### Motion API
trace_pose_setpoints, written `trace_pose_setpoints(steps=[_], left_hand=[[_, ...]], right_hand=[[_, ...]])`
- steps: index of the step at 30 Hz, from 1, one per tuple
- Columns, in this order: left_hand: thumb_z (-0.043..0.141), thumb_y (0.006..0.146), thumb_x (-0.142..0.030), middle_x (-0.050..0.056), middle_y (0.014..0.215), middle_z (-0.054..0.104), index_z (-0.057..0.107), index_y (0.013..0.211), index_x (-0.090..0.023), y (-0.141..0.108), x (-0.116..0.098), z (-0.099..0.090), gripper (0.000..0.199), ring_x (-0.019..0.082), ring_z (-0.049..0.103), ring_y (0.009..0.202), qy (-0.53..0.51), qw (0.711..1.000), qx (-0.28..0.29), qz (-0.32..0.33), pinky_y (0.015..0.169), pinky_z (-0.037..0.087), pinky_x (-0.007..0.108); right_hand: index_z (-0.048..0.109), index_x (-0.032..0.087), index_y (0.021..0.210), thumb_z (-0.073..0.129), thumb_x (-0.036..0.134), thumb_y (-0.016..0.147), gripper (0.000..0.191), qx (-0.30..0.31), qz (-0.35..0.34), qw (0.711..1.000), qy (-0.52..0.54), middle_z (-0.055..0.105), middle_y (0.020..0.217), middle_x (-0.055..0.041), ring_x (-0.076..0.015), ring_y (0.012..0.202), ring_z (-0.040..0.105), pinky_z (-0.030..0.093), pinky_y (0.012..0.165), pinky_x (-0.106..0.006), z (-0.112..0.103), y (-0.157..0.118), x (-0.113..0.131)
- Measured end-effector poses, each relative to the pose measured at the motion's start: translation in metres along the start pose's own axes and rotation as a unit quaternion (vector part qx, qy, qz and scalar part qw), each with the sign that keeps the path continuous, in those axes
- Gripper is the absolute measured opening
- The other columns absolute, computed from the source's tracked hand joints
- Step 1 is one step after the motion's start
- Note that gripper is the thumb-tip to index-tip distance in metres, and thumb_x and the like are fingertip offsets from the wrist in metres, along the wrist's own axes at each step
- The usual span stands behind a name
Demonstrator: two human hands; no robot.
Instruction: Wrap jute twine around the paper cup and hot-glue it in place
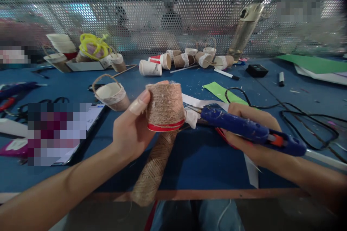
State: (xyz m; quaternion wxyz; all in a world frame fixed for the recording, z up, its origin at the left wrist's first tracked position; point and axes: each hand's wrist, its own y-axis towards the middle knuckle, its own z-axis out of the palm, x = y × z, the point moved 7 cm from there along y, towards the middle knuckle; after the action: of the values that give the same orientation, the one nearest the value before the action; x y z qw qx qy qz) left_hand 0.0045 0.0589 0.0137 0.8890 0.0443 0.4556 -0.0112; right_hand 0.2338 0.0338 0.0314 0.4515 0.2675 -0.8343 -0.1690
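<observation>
My left hand [132, 126] grips a paper cup [165, 104] wound with jute twine, turned upside down; a red band shows along its lower rim. In my right hand [253, 115] is a blue glue gun [235, 124], its metal nozzle pointing left toward the cup and a small distance from it. A white glue stick sticks out of the gun's back end. Below the cup lies a long roll of jute twine [154, 169], reaching over the table's front edge. A small finished basket [112, 95] with a twine handle and lace rim stands left of my left hand.
Several small twine baskets [204, 59] and stacked paper cups [150, 68] lie along the back. A tall bottle [245, 30] leans at the mesh partition. Black cable [306, 115] loops at right by green paper [225, 92]. A phone or tablet [86, 130] lies left.
</observation>
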Motion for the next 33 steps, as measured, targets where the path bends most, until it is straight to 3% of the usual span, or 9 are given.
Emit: trace_pose_setpoints(steps=[4,7,9,12,18,23,26,29,33], left_hand=[[0.079,0.088,-0.038,0.006,0.113,0.083,0.082,0.112,-0.018,-0.003,0.004,0.002,0.031,0.025,0.075,0.106,0.022,0.999,0.018,-0.015,0.094,0.062,0.035],[0.083,0.086,-0.040,0.006,0.116,0.081,0.082,0.104,-0.022,-0.003,0.009,0.006,0.026,0.030,0.072,0.118,0.037,0.998,0.045,-0.028,0.102,0.060,0.043],[0.084,0.084,-0.041,0.006,0.116,0.080,0.082,0.099,-0.025,-0.003,0.011,0.007,0.021,0.033,0.070,0.123,0.047,0.997,0.053,-0.028,0.104,0.059,0.045],[0.084,0.084,-0.043,0.007,0.114,0.079,0.081,0.095,-0.026,-0.002,0.013,0.006,0.020,0.034,0.069,0.125,0.066,0.996,0.054,-0.023,0.102,0.061,0.045],[0.089,0.079,-0.045,0.007,0.113,0.080,0.082,0.103,-0.027,-0.001,0.014,0.003,0.032,0.032,0.073,0.118,0.086,0.995,0.047,-0.023,0.094,0.063,0.040],[0.086,0.083,-0.043,0.006,0.115,0.079,0.082,0.107,-0.027,0.001,0.008,-0.002,0.030,0.029,0.073,0.114,0.099,0.995,0.028,-0.003,0.093,0.063,0.037],[0.086,0.083,-0.042,0.005,0.114,0.078,0.081,0.108,-0.027,0.004,0.004,-0.004,0.030,0.027,0.073,0.109,0.103,0.994,0.011,0.016,0.086,0.063,0.034],[0.087,0.082,-0.041,0.005,0.109,0.078,0.080,0.108,-0.026,0.006,0.000,-0.007,0.032,0.026,0.072,0.105,0.117,0.993,-0.005,0.035,0.080,0.062,0.031],[0.088,0.081,-0.041,0.005,0.109,0.077,0.081,0.108,-0.026,0.006,-0.003,-0.010,0.033,0.026,0.071,0.108,0.143,0.988,-0.019,0.050,0.083,0.062,0.031]], right_hand=[[0.067,0.028,0.092,0.077,0.017,0.088,0.016,-0.028,0.036,0.995,0.093,0.074,0.091,0.0004,-0.0196,0.082,0.070,0.057,0.075,-0.035,0.008,0.002,-0.010],[0.067,0.031,0.118,0.078,0.023,0.089,0.032,0.036,0.115,0.963,0.239,0.077,0.124,-0.0024,-0.0249,0.115,0.075,0.062,0.102,-0.043,0.031,0.003,-0.022],[0.065,0.032,0.121,0.081,0.023,0.086,0.040,0.059,0.152,0.932,0.324,0.076,0.130,-0.0029,-0.0254,0.118,0.076,0.063,0.106,-0.045,0.044,0.004,-0.026],[0.063,0.032,0.114,0.087,0.026,0.082,0.040,0.064,0.174,0.913,0.364,0.077,0.124,-0.0024,-0.0253,0.111,0.078,0.066,0.103,-0.047,0.051,0.008,-0.028],[0.066,0.026,0.100,0.094,0.031,0.075,0.038,0.035,0.190,0.925,0.326,0.074,0.095,0.0000,-0.0192,0.086,0.076,0.067,0.085,-0.038,0.047,0.010,-0.033],[0.070,0.025,0.098,0.088,0.031,0.085,0.023,0.022,0.160,0.943,0.293,0.071,0.097,0.0003,-0.0153,0.085,0.070,0.063,0.082,-0.031,0.033,0.008,-0.028],[0.072,0.026,0.092,0.084,0.025,0.089,0.013,0.051,0.112,0.959,0.255,0.069,0.094,0.0015,-0.0149,0.086,0.068,0.060,0.084,-0.031,0.027,0.009,-0.018],[0.072,0.030,0.091,0.086,0.022,0.087,0.017,0.050,0.090,0.962,0.251,0.070,0.092,0.0043,-0.0146,0.085,0.068,0.058,0.082,-0.031,0.020,0.008,-0.013],[0.073,0.031,0.086,0.085,0.032,0.090,0.013,0.056,0.088,0.969,0.224,0.070,0.088,0.0043,-0.0149,0.083,0.065,0.054,0.080,-0.031,0.016,0.006,-0.014]])
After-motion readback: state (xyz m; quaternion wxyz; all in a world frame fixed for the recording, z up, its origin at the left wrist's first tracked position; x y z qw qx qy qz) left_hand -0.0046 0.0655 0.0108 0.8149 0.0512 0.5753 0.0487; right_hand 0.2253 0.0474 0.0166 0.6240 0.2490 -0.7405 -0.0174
